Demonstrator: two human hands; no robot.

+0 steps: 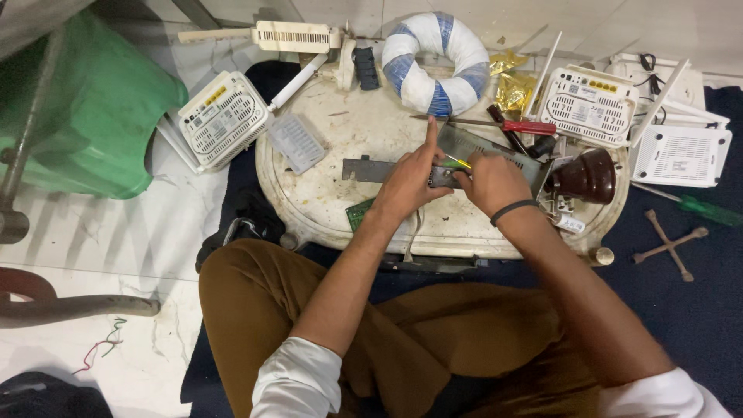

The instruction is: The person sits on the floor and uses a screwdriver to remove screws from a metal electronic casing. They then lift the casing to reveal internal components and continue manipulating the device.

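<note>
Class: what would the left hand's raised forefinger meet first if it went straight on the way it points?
The left hand points its forefinger up the picture, across the white tabletop. First in that line looks to be the blue-and-white ring, though height and depth are unclear.

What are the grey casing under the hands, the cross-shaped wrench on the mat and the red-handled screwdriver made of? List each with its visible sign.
Grey casing: apparently sheet metal, matte grey, with thin flat folded panels.
Cross-shaped wrench: likely bare metal, dull tan-grey, possibly tarnished; slim rigid arms.
Red-handled screwdriver: glossy red handle, probably plastic; thin dark shaft, seemingly steel.
Both the left hand and the right hand rest on the casing.
</note>
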